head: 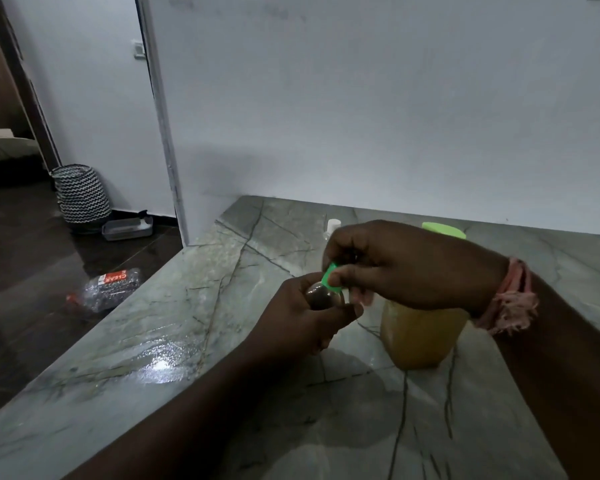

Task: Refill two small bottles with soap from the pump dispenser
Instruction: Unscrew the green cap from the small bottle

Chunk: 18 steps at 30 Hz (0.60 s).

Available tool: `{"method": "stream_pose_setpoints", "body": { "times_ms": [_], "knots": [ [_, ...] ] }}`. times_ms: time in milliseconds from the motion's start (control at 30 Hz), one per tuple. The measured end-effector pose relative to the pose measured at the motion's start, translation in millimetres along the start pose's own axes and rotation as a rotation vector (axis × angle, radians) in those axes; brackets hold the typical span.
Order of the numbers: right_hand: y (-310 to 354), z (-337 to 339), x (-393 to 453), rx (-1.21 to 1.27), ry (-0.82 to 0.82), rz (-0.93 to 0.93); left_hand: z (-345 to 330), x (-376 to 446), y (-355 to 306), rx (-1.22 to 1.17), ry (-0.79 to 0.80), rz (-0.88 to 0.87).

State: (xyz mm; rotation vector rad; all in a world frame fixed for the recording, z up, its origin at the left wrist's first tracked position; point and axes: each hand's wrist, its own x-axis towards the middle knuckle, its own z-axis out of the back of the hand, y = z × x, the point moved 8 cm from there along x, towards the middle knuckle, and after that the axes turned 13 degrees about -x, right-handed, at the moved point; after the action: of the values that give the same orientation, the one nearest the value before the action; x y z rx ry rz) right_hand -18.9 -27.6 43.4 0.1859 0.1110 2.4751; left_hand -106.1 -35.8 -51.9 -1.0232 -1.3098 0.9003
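My left hand grips a small clear bottle above the marble counter. Only the bottle's rounded shoulder shows between my fingers. My right hand pinches the bottle's green cap at its mouth. Behind and below my right hand stands a jar of yellow soap with a green top; my hand hides its middle. A second small bottle with a white cap stands farther back, mostly hidden.
The counter meets a white wall at the back and ends at the left. On the dark floor lie a crushed plastic bottle, a clear box and a zigzag-patterned basket.
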Motion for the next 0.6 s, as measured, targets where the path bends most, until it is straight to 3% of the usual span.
{"method": "stream_pose_setpoints", "body": {
  "times_ms": [67, 133, 233, 300, 433, 600],
  "knots": [
    [2, 6, -3, 0.041, -0.020, 0.076, 1, 2, 1, -0.023, -0.011, 0.012],
    [-4, 8, -3, 0.073, -0.063, -0.011, 2, 3, -1, -0.017, -0.027, -0.008],
    [-9, 9, 3, -0.164, -0.190, -0.186, 4, 3, 0, 0.016, -0.057, -0.029],
    [-3, 5, 7, -0.205, -0.189, -0.156, 6, 4, 1, 0.023, -0.069, -0.026],
    [2, 9, 1, -0.020, -0.107, -0.033, 11, 6, 1, -0.037, -0.079, -0.019],
    [-7, 20, -7, 0.141, -0.358, -0.144, 21, 8, 1, -0.049, -0.189, -0.051]
  ]
}}
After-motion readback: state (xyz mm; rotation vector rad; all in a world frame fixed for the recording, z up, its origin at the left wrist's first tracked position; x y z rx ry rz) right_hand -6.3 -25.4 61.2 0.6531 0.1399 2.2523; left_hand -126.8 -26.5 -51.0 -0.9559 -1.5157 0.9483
